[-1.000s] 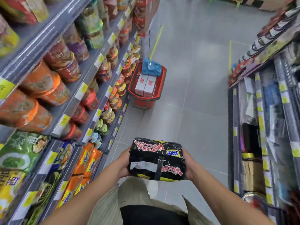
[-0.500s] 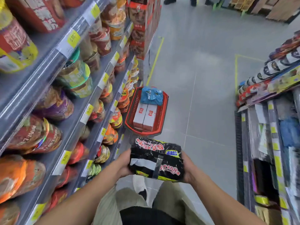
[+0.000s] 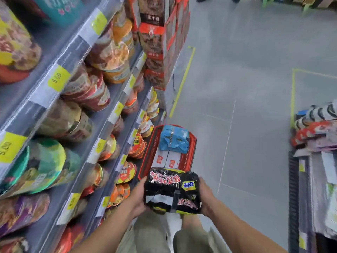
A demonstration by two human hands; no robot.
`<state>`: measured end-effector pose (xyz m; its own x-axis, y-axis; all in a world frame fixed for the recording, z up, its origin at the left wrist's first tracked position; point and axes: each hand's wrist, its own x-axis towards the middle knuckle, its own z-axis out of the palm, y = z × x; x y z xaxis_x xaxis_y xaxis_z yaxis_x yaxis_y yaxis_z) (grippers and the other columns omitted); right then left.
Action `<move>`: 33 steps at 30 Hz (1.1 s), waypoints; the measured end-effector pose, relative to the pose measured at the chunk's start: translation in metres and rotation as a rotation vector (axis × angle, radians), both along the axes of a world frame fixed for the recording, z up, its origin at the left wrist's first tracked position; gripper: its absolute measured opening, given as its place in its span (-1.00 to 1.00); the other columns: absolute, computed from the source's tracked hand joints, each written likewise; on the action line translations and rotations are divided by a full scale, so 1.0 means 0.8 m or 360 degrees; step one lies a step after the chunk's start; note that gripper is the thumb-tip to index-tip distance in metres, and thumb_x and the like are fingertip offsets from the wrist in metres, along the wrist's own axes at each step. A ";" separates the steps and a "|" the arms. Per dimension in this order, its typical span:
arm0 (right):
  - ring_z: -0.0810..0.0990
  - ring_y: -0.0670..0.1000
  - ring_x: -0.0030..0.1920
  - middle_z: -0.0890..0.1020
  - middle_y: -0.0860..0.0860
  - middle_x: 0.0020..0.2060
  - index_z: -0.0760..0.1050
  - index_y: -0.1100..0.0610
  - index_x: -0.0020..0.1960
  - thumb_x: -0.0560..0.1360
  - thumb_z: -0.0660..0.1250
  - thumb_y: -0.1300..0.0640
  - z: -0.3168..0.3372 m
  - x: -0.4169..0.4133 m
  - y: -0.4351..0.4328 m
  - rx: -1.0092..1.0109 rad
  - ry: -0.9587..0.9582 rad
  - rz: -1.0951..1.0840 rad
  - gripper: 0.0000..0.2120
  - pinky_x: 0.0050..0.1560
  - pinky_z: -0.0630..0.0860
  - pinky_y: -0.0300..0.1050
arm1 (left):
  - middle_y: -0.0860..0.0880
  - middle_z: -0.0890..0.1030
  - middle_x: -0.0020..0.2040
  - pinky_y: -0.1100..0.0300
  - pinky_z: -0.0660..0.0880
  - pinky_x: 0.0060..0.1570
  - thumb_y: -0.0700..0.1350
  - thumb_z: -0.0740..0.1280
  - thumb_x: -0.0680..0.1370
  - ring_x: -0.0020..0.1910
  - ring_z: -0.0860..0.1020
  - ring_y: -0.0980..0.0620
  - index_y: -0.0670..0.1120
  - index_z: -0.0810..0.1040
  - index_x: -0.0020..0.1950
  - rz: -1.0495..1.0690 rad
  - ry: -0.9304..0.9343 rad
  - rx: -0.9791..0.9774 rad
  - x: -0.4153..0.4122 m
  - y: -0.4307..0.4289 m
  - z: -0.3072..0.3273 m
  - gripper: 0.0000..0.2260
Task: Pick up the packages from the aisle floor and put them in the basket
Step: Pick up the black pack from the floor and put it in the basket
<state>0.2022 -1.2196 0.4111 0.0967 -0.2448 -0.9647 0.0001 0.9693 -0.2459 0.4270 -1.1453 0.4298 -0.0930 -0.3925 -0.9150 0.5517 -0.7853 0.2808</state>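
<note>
Black crinkly plastic noodle multipack held just short of the red plastic basket.
The left hand and right hand clasp its short ends, fingers wrapped around them. Its long axis runs left-right, printed face up, above the basket's near rim. 1 blue plastic package and 2 white cardboard boxes already lie inside. This pack is left to drop in.

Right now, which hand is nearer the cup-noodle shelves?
Left. The left hand holds the black package on the side by the shelves; the right hand holds its aisle side.
</note>
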 end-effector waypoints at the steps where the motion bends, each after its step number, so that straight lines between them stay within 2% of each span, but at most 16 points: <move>1: 0.73 0.29 0.04 0.73 0.25 0.04 0.63 0.16 0.25 0.62 0.07 -0.37 -0.012 0.003 -0.016 0.0045 0.0012 -0.0031 -0.33 0.19 0.59 0.34 | -0.24 0.64 0.26 -0.09 0.57 0.16 0.24 0.08 0.68 0.24 0.62 -0.24 -0.12 0.63 0.32 0.0038 -0.0040 0.0036 0.004 -0.015 -0.010 -0.45; 2: 0.72 0.30 0.07 0.72 0.26 0.07 0.62 0.16 0.26 0.60 0.02 -0.42 -0.020 0.007 -0.031 0.0078 0.0017 -0.0045 -0.27 0.23 0.57 0.35 | -0.23 0.64 0.26 -0.15 0.53 0.26 0.28 0.07 0.67 0.25 0.62 -0.23 -0.11 0.63 0.34 0.0045 -0.0074 0.0071 0.007 -0.029 -0.021 -0.42; 4: 0.69 0.32 0.14 0.69 0.26 0.14 0.62 0.14 0.29 0.54 0.08 -0.46 -0.041 0.018 -0.056 0.0112 -0.0012 -0.0024 -0.24 0.27 0.53 0.38 | -0.20 0.66 0.25 -0.23 0.47 0.34 0.35 0.08 0.63 0.23 0.64 -0.22 -0.07 0.61 0.36 0.0057 -0.0183 0.0172 0.020 -0.057 -0.050 -0.38; 7: 0.69 0.31 0.14 0.70 0.25 0.13 0.59 0.12 0.32 0.53 0.19 -0.41 -0.079 0.040 -0.086 0.0173 -0.0001 0.0027 -0.32 0.25 0.55 0.39 | -0.19 0.67 0.22 -0.29 0.52 0.26 0.49 0.20 0.49 0.17 0.66 -0.24 -0.05 0.55 0.41 0.0163 -0.0296 0.0304 0.048 -0.083 -0.126 -0.26; 10: 0.72 0.28 0.09 0.73 0.23 0.04 0.60 0.15 0.29 0.65 0.14 -0.28 -0.103 0.059 -0.113 0.0255 0.0014 -0.0019 -0.44 0.25 0.58 0.28 | -0.13 0.63 0.31 -0.29 0.49 0.29 0.59 0.30 0.30 0.23 0.63 -0.22 0.01 0.47 0.48 0.0160 -0.0272 0.0324 0.064 -0.120 -0.158 -0.08; 11: 0.73 0.26 0.03 0.74 0.22 0.00 0.61 0.17 0.26 0.67 0.15 -0.23 -0.111 0.065 -0.125 0.0244 0.0039 0.0008 -0.47 0.17 0.62 0.22 | -0.09 0.57 0.40 -0.27 0.43 0.35 0.58 0.28 0.34 0.33 0.57 -0.20 0.05 0.41 0.51 0.0168 -0.0275 0.0330 0.063 -0.143 -0.154 -0.10; 12: 0.75 0.23 -0.05 0.75 0.21 -0.06 0.61 0.19 0.24 0.67 0.18 -0.20 -0.120 0.072 -0.140 0.0224 0.0064 0.0013 -0.51 0.06 0.66 0.14 | -0.06 0.46 0.50 -0.23 0.37 0.41 0.51 0.22 0.46 0.44 0.46 -0.17 0.06 0.33 0.57 0.0144 -0.0354 0.0311 0.062 -0.163 -0.148 -0.19; 14: 0.75 0.12 -0.26 0.75 0.14 -0.23 0.60 0.19 0.12 0.69 0.17 -0.15 -0.130 0.078 -0.166 0.0239 0.0067 -0.0021 -0.57 -0.18 0.61 -0.04 | -0.03 0.22 0.63 -0.19 0.21 0.51 0.36 0.08 0.62 0.58 0.24 -0.14 0.03 0.15 0.65 0.0079 -0.0467 0.0275 0.062 -0.193 -0.149 -0.32; 16: 0.70 -0.01 -0.40 0.73 0.03 -0.37 0.57 0.11 0.04 0.71 0.11 -0.13 -0.127 0.085 -0.192 0.0252 0.0062 -0.0054 -0.62 -0.27 0.48 -0.11 | -0.04 0.20 0.64 -0.15 0.14 0.53 0.29 0.01 0.67 0.60 0.19 -0.12 -0.01 0.14 0.65 -0.0028 -0.0503 0.0260 0.063 -0.215 -0.149 -0.38; 19: 0.66 -0.09 -0.45 0.69 -0.07 -0.43 0.53 0.04 0.00 0.73 0.08 -0.12 -0.108 0.095 -0.213 0.0199 0.0075 -0.0077 -0.66 -0.27 0.44 -0.10 | -0.05 0.26 0.61 -0.14 0.12 0.54 0.24 -0.01 0.70 0.58 0.23 -0.11 -0.01 0.16 0.64 -0.0073 -0.0468 0.0302 0.064 -0.223 -0.157 -0.43; 21: 0.62 -0.05 -0.32 0.65 -0.04 -0.35 0.51 0.07 -0.01 0.73 0.09 -0.09 -0.095 0.098 -0.214 0.0154 0.0102 -0.0042 -0.67 -0.25 0.44 -0.09 | -0.02 0.23 0.63 -0.16 0.09 0.54 0.27 -0.01 0.69 0.59 0.21 -0.11 0.03 0.13 0.65 -0.0138 -0.0417 0.0317 0.064 -0.218 -0.162 -0.42; 23: 0.59 0.05 -0.06 0.61 0.00 -0.16 0.46 0.09 0.10 0.73 0.08 -0.09 -0.081 0.099 -0.212 0.0147 0.0123 -0.0025 -0.70 -0.06 0.42 -0.03 | -0.01 0.17 0.65 -0.21 0.06 0.54 0.32 0.01 0.66 0.60 0.18 -0.12 0.06 0.09 0.66 -0.0189 -0.0404 0.0344 0.065 -0.212 -0.161 -0.38; 25: 0.50 0.15 0.28 0.60 0.09 0.23 0.43 0.06 0.31 0.73 0.08 -0.12 -0.074 0.097 -0.208 0.0190 0.0127 0.0000 -0.67 0.13 0.34 0.04 | -0.01 0.16 0.65 -0.24 0.05 0.54 0.33 0.03 0.66 0.61 0.17 -0.12 0.08 0.07 0.67 -0.0213 -0.0376 0.0343 0.063 -0.208 -0.153 -0.37; 27: 0.36 0.18 0.49 0.42 0.13 0.50 0.35 0.05 0.51 0.71 0.10 -0.17 -0.064 0.094 -0.202 0.0191 0.0193 0.0068 -0.53 0.31 0.32 0.15 | -0.01 0.16 0.65 -0.25 0.07 0.54 0.32 0.04 0.66 0.61 0.17 -0.12 0.08 0.07 0.66 -0.0232 -0.0387 0.0340 0.061 -0.204 -0.139 -0.37; 29: 0.29 0.20 0.55 0.34 0.12 0.56 0.30 0.02 0.56 0.69 0.12 -0.21 -0.051 0.093 -0.198 0.0144 0.0229 0.0128 -0.49 0.44 0.25 0.25 | -0.02 0.18 0.64 -0.25 0.09 0.55 0.34 0.04 0.66 0.60 0.19 -0.12 0.06 0.08 0.66 -0.0254 -0.0390 0.0332 0.059 -0.202 -0.124 -0.36; 33: 0.20 0.19 0.59 0.26 0.09 0.60 0.22 0.01 0.61 0.67 0.12 -0.25 -0.016 0.089 -0.189 0.0080 0.0215 0.0068 -0.41 0.50 0.14 0.33 | -0.03 0.24 0.62 -0.23 0.13 0.53 0.35 0.04 0.65 0.58 0.23 -0.12 0.06 0.12 0.66 -0.0270 -0.0377 0.0304 0.057 -0.198 -0.086 -0.35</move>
<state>0.2736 -1.3708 0.3982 -0.0254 -0.1942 -0.9806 -0.0711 0.9788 -0.1920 0.4728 -1.3040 0.3610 0.0814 -0.2089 -0.9745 0.3458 -0.9111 0.2242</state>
